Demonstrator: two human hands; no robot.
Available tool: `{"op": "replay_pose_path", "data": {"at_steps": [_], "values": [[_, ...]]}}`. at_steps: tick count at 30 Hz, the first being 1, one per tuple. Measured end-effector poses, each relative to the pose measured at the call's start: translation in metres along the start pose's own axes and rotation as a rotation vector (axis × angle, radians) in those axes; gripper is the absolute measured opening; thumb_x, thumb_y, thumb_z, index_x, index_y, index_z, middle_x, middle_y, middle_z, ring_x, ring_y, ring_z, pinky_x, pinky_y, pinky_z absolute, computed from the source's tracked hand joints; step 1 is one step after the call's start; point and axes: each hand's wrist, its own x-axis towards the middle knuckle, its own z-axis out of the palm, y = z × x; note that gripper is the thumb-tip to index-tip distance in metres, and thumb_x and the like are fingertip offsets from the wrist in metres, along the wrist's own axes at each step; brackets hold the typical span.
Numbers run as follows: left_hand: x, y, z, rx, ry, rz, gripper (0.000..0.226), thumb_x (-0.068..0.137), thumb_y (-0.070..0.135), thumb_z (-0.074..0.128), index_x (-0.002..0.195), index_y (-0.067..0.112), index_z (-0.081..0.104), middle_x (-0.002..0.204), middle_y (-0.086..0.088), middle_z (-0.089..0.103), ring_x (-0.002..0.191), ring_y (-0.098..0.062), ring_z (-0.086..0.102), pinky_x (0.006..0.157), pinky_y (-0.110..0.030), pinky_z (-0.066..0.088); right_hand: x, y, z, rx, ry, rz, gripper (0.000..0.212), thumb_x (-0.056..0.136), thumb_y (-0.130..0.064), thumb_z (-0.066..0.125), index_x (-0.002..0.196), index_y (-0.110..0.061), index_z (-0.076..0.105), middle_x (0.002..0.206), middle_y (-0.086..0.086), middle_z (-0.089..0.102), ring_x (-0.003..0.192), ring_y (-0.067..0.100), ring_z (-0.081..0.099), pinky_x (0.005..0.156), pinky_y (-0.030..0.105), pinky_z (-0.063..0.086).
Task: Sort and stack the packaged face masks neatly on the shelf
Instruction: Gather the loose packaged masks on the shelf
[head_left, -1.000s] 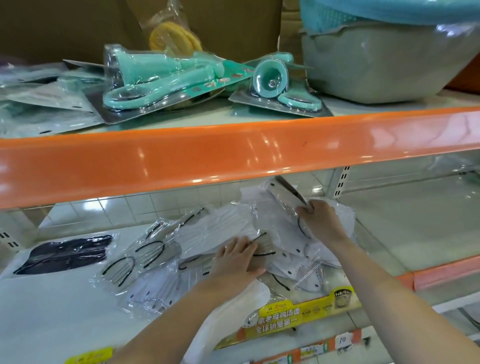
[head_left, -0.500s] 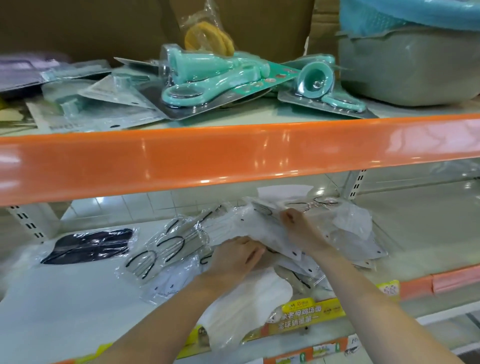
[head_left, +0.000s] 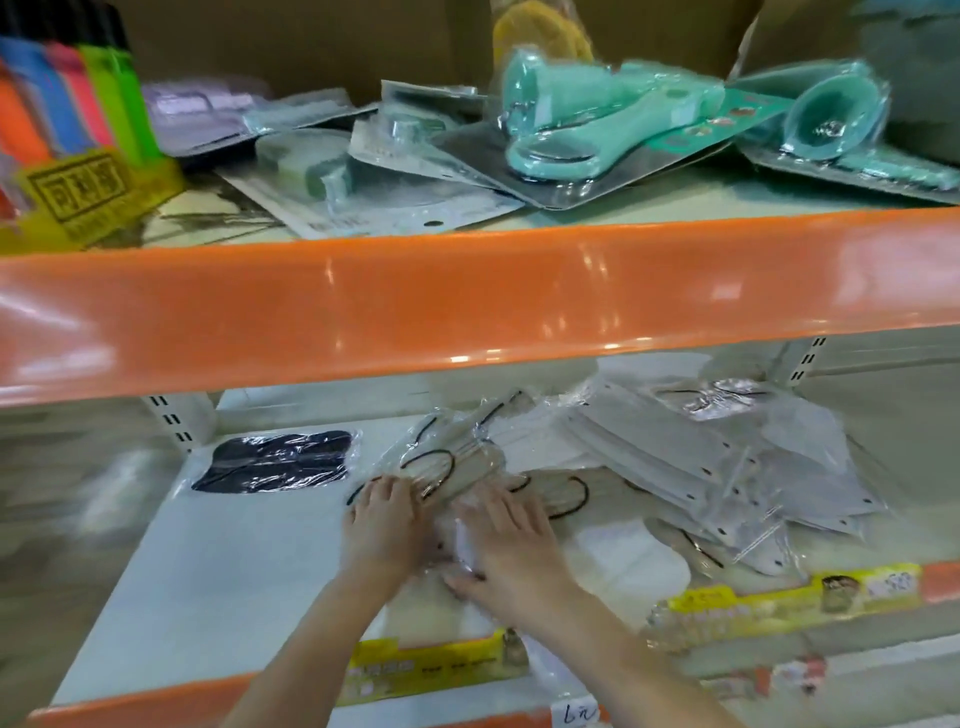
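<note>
Masks in clear plastic packets (head_left: 457, 467) lay in a loose heap on the lower shelf (head_left: 218, 561), spread from its middle toward the right. Nearest the camera, yellow price strips (head_left: 779, 603) ran along the shelf's front edge, and both forearms reached in over them. The left hand (head_left: 382, 525) lay palm down with its fingers fairly straight and close together, the fingertips resting on the near edge of a packet of pale masks with black ear loops. The right hand (head_left: 511, 545) lay just beside it, also palm down, with fingers spread and flat, pressing on a white packet (head_left: 623, 561) at the front of the heap. Neither hand had curled round anything; both pressed flat on the plastic.

To the right of the hands, a slanted stack of white masks (head_left: 701, 467) fanned out toward the back of the shelf, its packets overlapping untidily. To the left, apart from the heap, one packet of black masks (head_left: 275, 461) lay flat by itself.

Above, the orange front rail (head_left: 467, 301) of the upper shelf crossed the whole view. On that upper shelf sat teal scissors in blister packs (head_left: 597, 124), more flat blister packs (head_left: 374, 176) to their left, and a display of bright coloured lighters (head_left: 67, 104) at the far left. Brown cardboard (head_left: 311, 41) stood behind them.
</note>
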Motion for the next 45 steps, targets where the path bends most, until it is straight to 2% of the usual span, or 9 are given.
{"op": "replay_pose_path", "data": {"at_steps": [4,10,14,19,26,29,32,40,45], "values": [[-0.022,-0.012,0.002,0.034,0.087,0.189,0.051,0.081,0.049,0.030,0.118,0.026,0.058,0.127,0.001,0.056,0.122,-0.026,0.052,0.090,-0.042,0.044,0.010,0.009,0.004,-0.033,-0.093,-0.005,0.083,0.071,-0.071,0.007,0.147,-0.039,0.020,0.159,0.000,0.009,0.147,0.022,0.002,0.112,0.059,-0.004],[-0.027,0.003,0.001,0.034,-0.024,0.304,0.060,0.086,0.057,0.035,0.140,0.030,0.040,0.148,0.004,0.035,0.136,-0.024,0.033,0.102,-0.038,0.030,0.021,0.034,0.001,-0.111,0.103,0.047,0.044,0.075,-0.056,0.046,0.104,-0.029,0.066,0.111,-0.002,0.066,0.099,0.022,0.066,0.074,0.045,0.055],[-0.027,0.015,-0.002,0.025,-0.009,0.351,0.067,0.069,0.066,0.032,0.118,0.030,0.060,0.122,0.010,0.059,0.108,-0.023,0.059,0.082,-0.039,0.047,0.025,0.047,-0.010,-0.094,0.203,0.112,0.035,0.062,-0.035,0.083,0.093,-0.029,0.067,0.097,-0.007,0.067,0.089,0.016,0.067,0.066,0.031,0.053],[-0.020,0.024,0.000,-0.133,-0.023,0.263,0.069,0.073,0.064,0.043,0.133,0.030,0.043,0.137,0.008,0.043,0.126,-0.020,0.040,0.100,-0.034,0.031,0.026,0.066,-0.032,0.029,0.196,0.251,0.028,0.095,-0.018,0.049,0.122,-0.020,0.054,0.105,0.002,0.066,0.095,0.026,0.063,0.063,0.032,0.044],[0.004,0.033,-0.006,-0.322,0.039,0.181,0.041,0.094,0.030,0.051,0.133,0.024,0.042,0.124,0.000,0.055,0.114,-0.024,0.050,0.087,-0.033,0.041,0.025,0.102,-0.053,0.427,0.301,0.388,0.030,0.097,-0.009,0.044,0.067,-0.014,0.041,0.060,0.000,0.048,0.057,0.019,0.047,0.051,0.026,0.030],[0.012,0.035,-0.014,-0.478,0.073,0.158,0.009,0.097,0.028,0.047,0.101,0.027,0.055,0.086,0.000,0.063,0.086,-0.029,0.059,0.064,-0.032,0.040,0.027,0.113,-0.059,0.546,0.300,0.454,0.035,0.100,-0.013,0.043,0.065,-0.013,0.040,0.061,0.001,0.046,0.055,0.014,0.042,0.051,0.023,0.028],[0.022,0.036,-0.023,-0.644,0.075,0.089,0.025,0.093,0.036,0.044,0.072,0.026,0.051,0.060,0.004,0.053,0.064,-0.027,0.052,0.054,-0.032,0.039,0.030,0.120,-0.063,0.639,0.324,0.500,0.036,0.101,-0.018,0.041,0.066,-0.012,0.040,0.061,0.002,0.044,0.056,0.014,0.040,0.051,0.026,0.027],[0.029,0.032,-0.047,-0.652,0.200,0.066,0.025,0.095,0.037,0.043,0.078,0.022,0.052,0.068,0.007,0.052,0.063,-0.016,0.048,0.059,-0.032,0.039,0.034,0.117,-0.063,0.767,0.370,0.485,0.032,0.101,-0.022,0.041,0.076,-0.004,0.049,0.065,0.007,0.048,0.057,0.018,0.044,0.053,0.026,0.032],[0.017,0.029,-0.032,-0.474,0.073,0.101,0.012,0.091,0.032,0.054,0.097,0.029,0.064,0.097,0.009,0.058,0.091,-0.015,0.057,0.075,-0.031,0.042,0.025,0.097,-0.054,0.356,0.312,0.152,0.013,0.094,-0.027,0.055,0.094,-0.016,0.061,0.092,-0.005,0.060,0.085,0.011,0.053,0.076,0.024,0.044]]}}
